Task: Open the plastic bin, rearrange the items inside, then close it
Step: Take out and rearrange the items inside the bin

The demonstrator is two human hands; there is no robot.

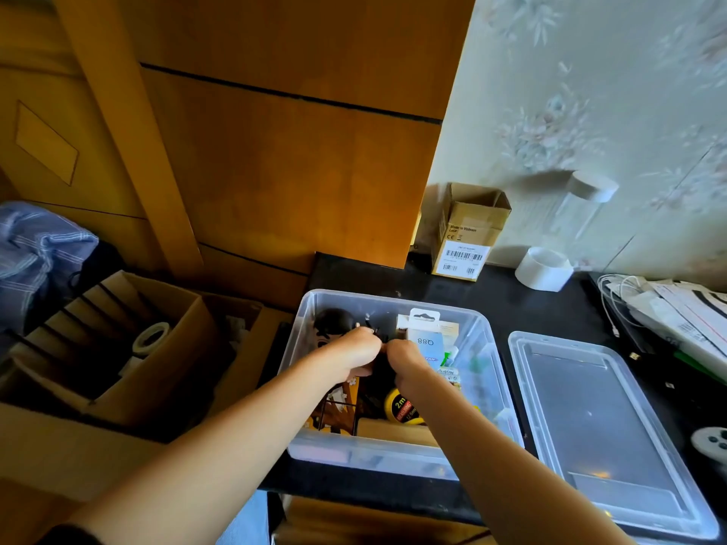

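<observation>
The clear plastic bin [491, 350] stands open on the black counter, its clear lid [602, 426] lying flat to its right. Both my hands are inside the bin, fingers curled, knuckles nearly touching. My left hand [350, 354] and my right hand [405, 361] together grip a small black item [371, 331] whose shape is mostly hidden. Around them lie a dark-haired figurine [334, 320], a pale blue hang-tab package [425, 340], a yellow tape measure [401, 405] and a black wire stand [340, 415].
A small cardboard box [468, 234], a white roll [545, 267] and a clear jar [578, 206] stand at the back by the wall. White cables and papers [661, 304] lie at right, a game controller [712, 444] at the edge. Open cardboard boxes [130, 348] sit left, below counter level.
</observation>
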